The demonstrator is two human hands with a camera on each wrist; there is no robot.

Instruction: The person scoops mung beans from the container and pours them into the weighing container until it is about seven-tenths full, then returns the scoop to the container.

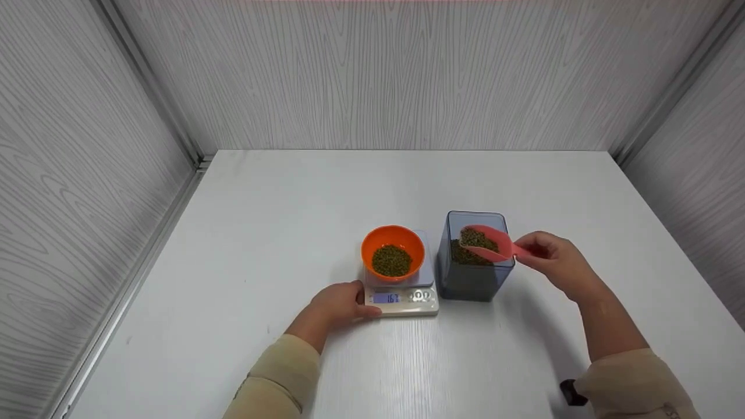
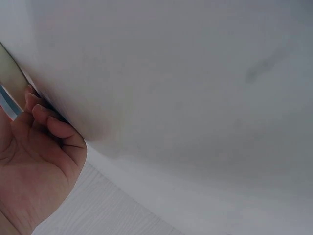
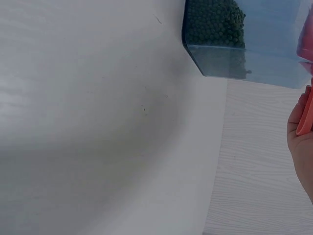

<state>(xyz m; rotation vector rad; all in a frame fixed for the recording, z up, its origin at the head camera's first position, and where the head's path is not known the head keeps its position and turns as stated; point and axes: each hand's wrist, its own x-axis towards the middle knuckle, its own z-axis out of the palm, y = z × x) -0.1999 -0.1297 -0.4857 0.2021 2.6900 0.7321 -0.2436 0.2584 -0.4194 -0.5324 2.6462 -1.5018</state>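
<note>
My right hand (image 1: 556,262) grips the handle of a pink scoop (image 1: 499,240), whose bowl holds small green beans, perhaps mung beans. The scoop is over the mouth of a bluish see-through square container (image 1: 474,285), which has more of these beans (image 3: 215,24) inside. Left of the container, an orange bowl (image 1: 370,254) with green beans (image 1: 392,261) in it sits on a white kitchen scale (image 1: 401,307). The lit display seems to read 163. My left hand (image 1: 340,304) holds the scale's left front corner, thumb along the front edge and fingers at the side.
Everything stands on a white table (image 1: 279,215). Grey wood-grain panels (image 1: 384,75) rise at the back and both sides. A small black object (image 1: 573,393) shows beside my right sleeve.
</note>
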